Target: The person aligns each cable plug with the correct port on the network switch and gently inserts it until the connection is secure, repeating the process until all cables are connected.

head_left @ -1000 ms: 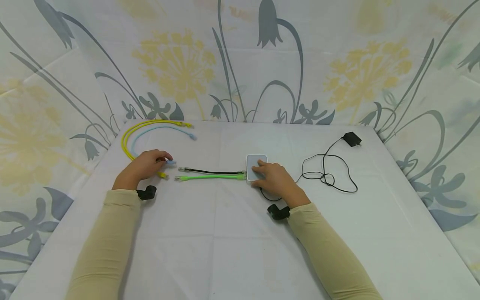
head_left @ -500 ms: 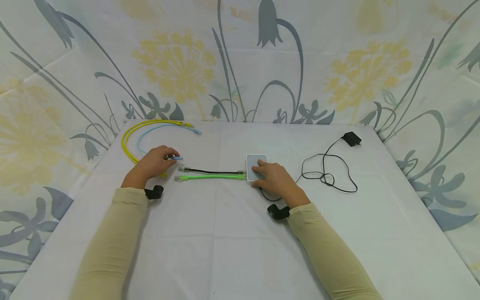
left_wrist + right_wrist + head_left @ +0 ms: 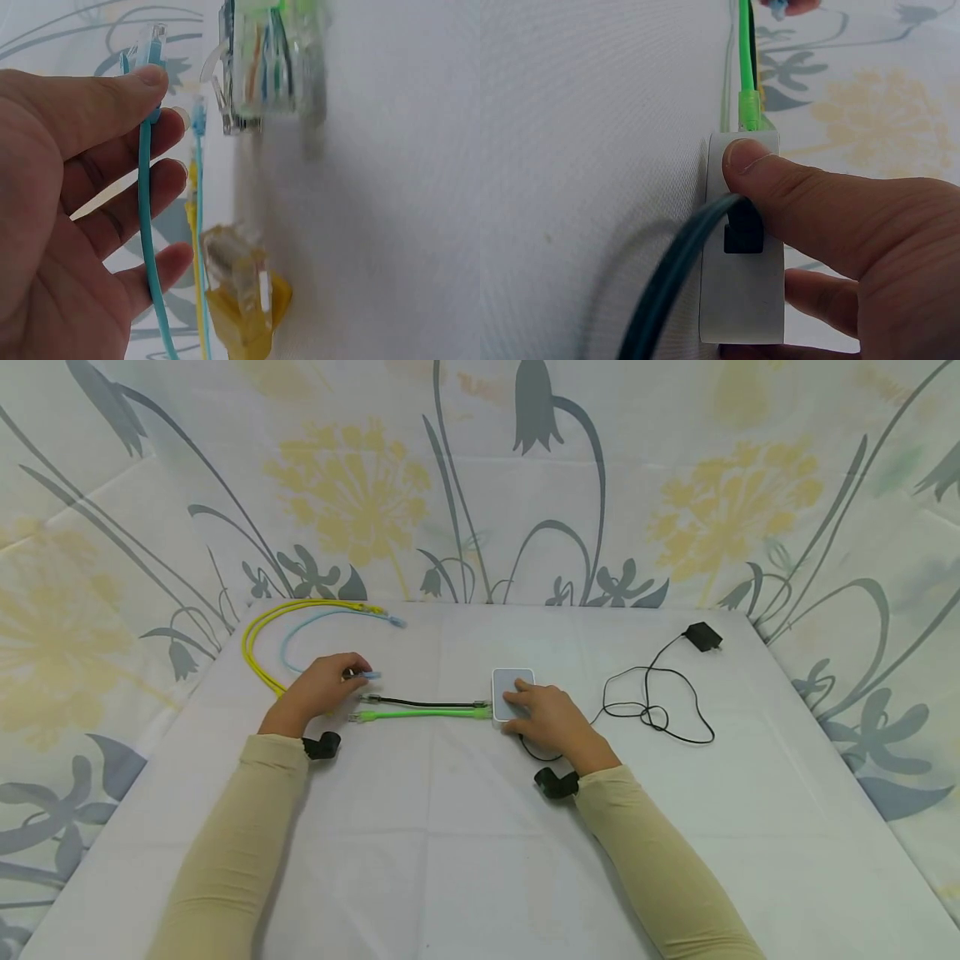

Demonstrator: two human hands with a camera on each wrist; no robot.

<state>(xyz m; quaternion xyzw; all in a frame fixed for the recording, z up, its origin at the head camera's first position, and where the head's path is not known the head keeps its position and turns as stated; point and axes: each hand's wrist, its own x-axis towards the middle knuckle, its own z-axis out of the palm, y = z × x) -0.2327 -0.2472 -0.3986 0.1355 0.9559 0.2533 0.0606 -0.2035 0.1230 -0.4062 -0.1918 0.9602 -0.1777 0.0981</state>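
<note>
My left hand pinches a light blue Ethernet cable just behind its clear plug, between thumb and index finger; its other fingers are loosely bent. The cable trails back to a far plug at the rear left. My right hand holds a small white network box, thumb on its near side by the power plug and other fingers over its top. A short black cable and a short green cable run left from the box, their free plugs close to my left hand.
A yellow Ethernet cable curves along the table's left rear; one of its plugs lies under my left hand. At the right rear lies a black power adapter, its looped cord leading to the box. A patterned cloth hangs behind.
My left hand has moved right with the light blue plug, which now sits nearly above the black cable's free end. The blue cable has shifted right with it. My right hand and the box stay put.
</note>
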